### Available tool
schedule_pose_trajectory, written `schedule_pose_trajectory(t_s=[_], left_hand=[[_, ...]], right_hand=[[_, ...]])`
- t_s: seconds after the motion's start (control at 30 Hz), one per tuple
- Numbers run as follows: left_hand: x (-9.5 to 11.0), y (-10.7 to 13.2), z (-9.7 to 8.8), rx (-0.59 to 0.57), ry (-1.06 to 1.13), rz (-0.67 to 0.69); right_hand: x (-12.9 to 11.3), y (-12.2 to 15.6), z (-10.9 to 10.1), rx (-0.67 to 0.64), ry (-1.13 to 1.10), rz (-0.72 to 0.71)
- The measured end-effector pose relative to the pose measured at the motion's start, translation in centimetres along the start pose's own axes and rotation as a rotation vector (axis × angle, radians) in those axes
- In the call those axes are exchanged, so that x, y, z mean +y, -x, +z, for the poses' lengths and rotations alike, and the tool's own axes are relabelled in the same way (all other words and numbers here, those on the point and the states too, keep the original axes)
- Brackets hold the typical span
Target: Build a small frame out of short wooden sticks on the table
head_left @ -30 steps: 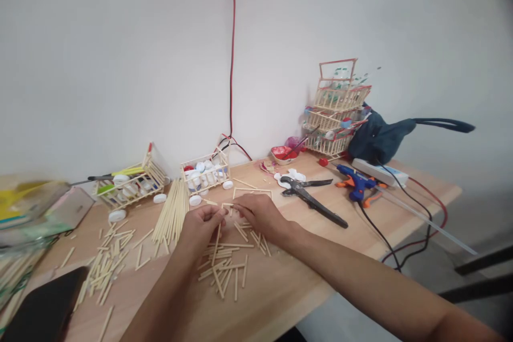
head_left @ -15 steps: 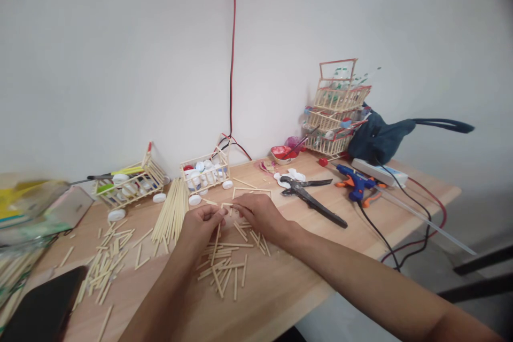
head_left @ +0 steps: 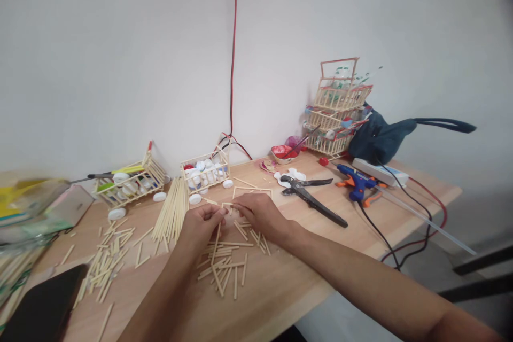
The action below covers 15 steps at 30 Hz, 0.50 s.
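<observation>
sticks (head_left: 224,270) pale wood | glue gun (head_left: 356,181) blue-orange | cable (head_left: 233,48) red

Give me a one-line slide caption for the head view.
Left hand and right hand pinch short wooden sticks together over scattered cut sticks on a table.

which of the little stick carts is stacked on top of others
The red-trimmed stick cart at the far right by the dark blue bag; it tops a stack, while the two carts on the left stand singly on the table.
</observation>
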State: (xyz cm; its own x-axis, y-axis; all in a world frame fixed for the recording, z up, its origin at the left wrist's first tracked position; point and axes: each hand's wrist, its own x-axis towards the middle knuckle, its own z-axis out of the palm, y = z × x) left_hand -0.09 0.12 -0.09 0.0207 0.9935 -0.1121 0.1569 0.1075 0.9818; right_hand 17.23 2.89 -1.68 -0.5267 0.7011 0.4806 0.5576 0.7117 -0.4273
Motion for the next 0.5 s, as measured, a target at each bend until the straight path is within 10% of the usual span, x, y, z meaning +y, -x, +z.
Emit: schedule_pose_trajectory(t_s=[0.5], left_hand=[[0.33,0.2,-0.04,0.015,-0.056,0.045]], right_hand=[[-0.21,0.02,-0.1,0.003,0.001,-0.002]])
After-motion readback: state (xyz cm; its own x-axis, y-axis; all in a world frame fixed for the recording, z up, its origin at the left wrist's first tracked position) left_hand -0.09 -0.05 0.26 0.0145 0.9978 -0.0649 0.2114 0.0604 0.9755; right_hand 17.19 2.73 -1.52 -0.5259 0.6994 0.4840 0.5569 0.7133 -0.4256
